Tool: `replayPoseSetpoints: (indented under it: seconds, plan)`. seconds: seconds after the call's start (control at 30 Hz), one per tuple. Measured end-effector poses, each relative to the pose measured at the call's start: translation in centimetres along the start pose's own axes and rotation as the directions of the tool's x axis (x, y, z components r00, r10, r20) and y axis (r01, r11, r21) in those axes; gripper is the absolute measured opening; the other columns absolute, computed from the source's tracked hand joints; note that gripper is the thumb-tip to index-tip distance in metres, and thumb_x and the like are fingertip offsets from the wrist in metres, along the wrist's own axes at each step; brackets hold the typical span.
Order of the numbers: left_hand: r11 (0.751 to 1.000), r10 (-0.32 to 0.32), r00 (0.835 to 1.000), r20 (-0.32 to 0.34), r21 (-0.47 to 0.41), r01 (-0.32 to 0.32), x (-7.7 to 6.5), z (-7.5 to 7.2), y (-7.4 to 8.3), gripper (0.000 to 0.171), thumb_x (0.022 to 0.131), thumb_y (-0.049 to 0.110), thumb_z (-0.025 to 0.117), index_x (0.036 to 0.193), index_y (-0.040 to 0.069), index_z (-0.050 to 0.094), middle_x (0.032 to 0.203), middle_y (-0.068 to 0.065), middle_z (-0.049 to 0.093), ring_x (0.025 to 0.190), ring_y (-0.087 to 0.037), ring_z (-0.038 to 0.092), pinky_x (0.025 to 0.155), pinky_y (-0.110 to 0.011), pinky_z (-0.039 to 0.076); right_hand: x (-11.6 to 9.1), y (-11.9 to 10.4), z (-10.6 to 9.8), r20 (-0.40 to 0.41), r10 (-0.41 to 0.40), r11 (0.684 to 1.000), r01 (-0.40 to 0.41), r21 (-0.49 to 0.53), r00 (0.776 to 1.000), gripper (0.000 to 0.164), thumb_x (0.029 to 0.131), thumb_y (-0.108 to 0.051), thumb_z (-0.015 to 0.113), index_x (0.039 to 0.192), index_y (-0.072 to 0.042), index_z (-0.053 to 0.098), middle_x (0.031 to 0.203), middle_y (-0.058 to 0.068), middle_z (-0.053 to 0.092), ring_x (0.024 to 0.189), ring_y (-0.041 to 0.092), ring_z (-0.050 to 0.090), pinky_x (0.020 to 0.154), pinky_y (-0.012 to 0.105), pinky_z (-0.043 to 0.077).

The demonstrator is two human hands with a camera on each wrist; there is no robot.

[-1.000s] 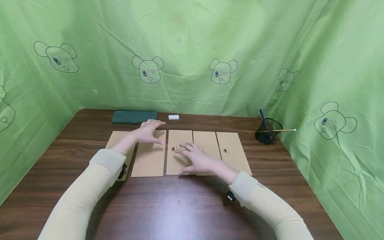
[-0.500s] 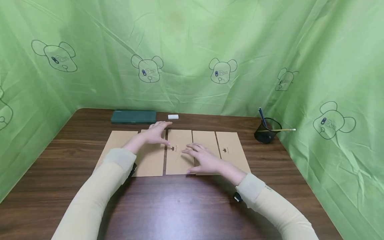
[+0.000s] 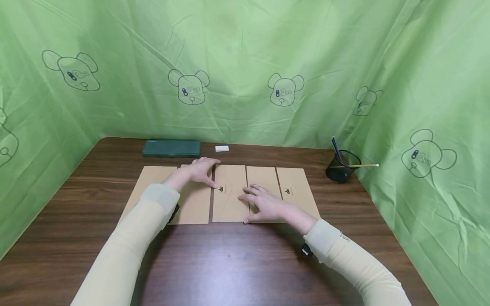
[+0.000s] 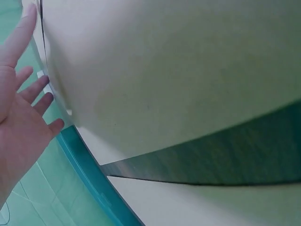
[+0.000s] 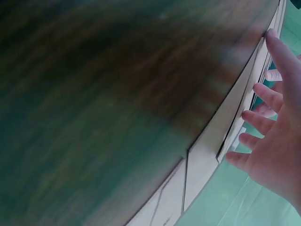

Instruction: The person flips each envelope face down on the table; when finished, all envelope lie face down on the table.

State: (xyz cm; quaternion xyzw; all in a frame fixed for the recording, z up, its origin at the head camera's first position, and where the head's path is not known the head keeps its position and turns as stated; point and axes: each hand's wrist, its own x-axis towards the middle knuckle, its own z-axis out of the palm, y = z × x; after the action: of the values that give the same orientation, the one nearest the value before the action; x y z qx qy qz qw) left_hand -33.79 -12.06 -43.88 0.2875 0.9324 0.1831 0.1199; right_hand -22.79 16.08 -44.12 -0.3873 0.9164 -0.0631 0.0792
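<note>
Several brown kraft-paper envelopes lie side by side in a row across the table. The middle envelope (image 3: pixel 231 208) bears a small dark crown print and a faint curved flap line. Over the second envelope (image 3: pixel 195 206) from the left is my left hand (image 3: pixel 199 171), its thumb and fingers spread at the middle envelope's left edge. My right hand (image 3: pixel 266 206) spans the fourth envelope (image 3: pixel 264 176), fingertips reaching the middle envelope's right edge. Neither hand visibly pinches paper; I cannot tell whether the fingertips touch it. Both wrist views show fingers spread.
A dark green case (image 3: pixel 171 148) and a white eraser (image 3: pixel 222 148) lie along the back of the table. At the back right stands a black mesh pen cup (image 3: pixel 340 172) holding pens and a pencil (image 3: pixel 365 165). A green curtain (image 3: pixel 245 123) encloses the table.
My left hand has moved right, from over the second envelope to the middle envelope's left edge. My right hand has shifted slightly right and lower. The envelopes look unmoved.
</note>
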Motion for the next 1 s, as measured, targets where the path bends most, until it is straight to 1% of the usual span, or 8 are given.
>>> replayPoseSetpoints:
  seconds: [0.2, 0.57, 0.8, 1.0]
  plan:
    - [0.999, 0.017, 1.000, -0.007, 0.032, -0.017, 0.26, 0.06, -0.17, 0.095, 0.070, 0.042, 0.081, 0.145, 0.006, 0.033, 0.148, -0.017, 0.034, 0.135, -0.038, 0.028, 0.106, -0.059, 0.023, -0.05, 0.09, -0.05, -0.013, 0.008, 1.000, -0.008, 0.023, 1.000, 0.078, 0.075, -0.059, 0.069, 0.138, -0.019, 0.047, 0.149, 0.014, 0.034, 0.138, 0.041, 0.025, 0.110, 0.056, 0.022]
    - [0.999, 0.044, 0.999, -0.023, -0.007, -0.044, 0.54, -0.02, -0.49, 0.088, 0.066, 0.038, 0.085, 0.139, 0.008, 0.043, 0.142, -0.013, 0.041, 0.128, -0.036, 0.035, 0.103, -0.060, 0.027, 0.32, 0.11, -0.17, 0.001, 0.017, 1.000, -0.017, 0.013, 1.000, 0.079, 0.074, -0.060, 0.069, 0.138, -0.019, 0.047, 0.149, 0.013, 0.034, 0.138, 0.038, 0.027, 0.112, 0.051, 0.020]
    - [0.999, 0.031, 0.999, 0.006, -0.033, -0.031, 0.79, 0.08, -0.62, 0.085, 0.066, 0.036, 0.085, 0.138, 0.012, 0.045, 0.142, -0.012, 0.039, 0.127, -0.037, 0.033, 0.104, -0.060, 0.026, 0.50, 0.24, 0.18, -0.011, 0.013, 1.000, -0.013, 0.000, 1.000, 0.078, 0.073, -0.061, 0.070, 0.136, -0.021, 0.048, 0.147, 0.011, 0.037, 0.137, 0.035, 0.030, 0.111, 0.050, 0.023]
    - [0.997, 0.059, 0.998, 0.018, -0.051, -0.058, 0.98, -0.09, -0.69, 0.080, 0.067, 0.030, 0.085, 0.136, 0.012, 0.047, 0.139, -0.014, 0.041, 0.127, -0.039, 0.033, 0.103, -0.063, 0.025, 0.50, 0.30, 0.36, -0.017, 0.015, 1.000, -0.015, 0.004, 1.000, 0.078, 0.073, -0.061, 0.070, 0.136, -0.021, 0.048, 0.147, 0.011, 0.037, 0.136, 0.033, 0.030, 0.111, 0.048, 0.024]
